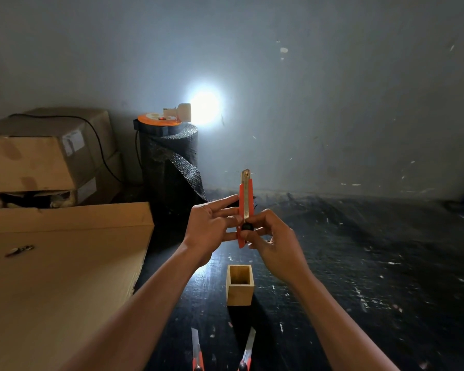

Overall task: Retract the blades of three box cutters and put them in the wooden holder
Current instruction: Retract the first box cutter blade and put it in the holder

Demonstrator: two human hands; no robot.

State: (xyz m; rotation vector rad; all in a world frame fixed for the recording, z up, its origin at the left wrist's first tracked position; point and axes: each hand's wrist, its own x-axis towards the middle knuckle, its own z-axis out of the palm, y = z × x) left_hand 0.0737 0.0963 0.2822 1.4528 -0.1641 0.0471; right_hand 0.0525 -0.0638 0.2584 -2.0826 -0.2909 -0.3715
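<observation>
I hold an orange box cutter (245, 199) upright in front of me, its blade tip sticking out a little at the top. My left hand (210, 231) pinches its lower body from the left. My right hand (275, 243) grips it from the right, thumb on the black slider knob. Below the hands, a square wooden holder (239, 287) stands open on the dark floor; I see nothing inside it. Two more orange box cutters lie at the bottom edge, one on the left (197, 349) and one on the right (248, 349), both with blades extended.
A large flat cardboard box (65, 277) fills the left, with a small metal object (19, 250) on it. Stacked cartons (46, 153) sit behind. A black bubble-wrap roll (172, 167) carries an orange cable reel and a bright lamp (204, 107). Dark floor stretches right.
</observation>
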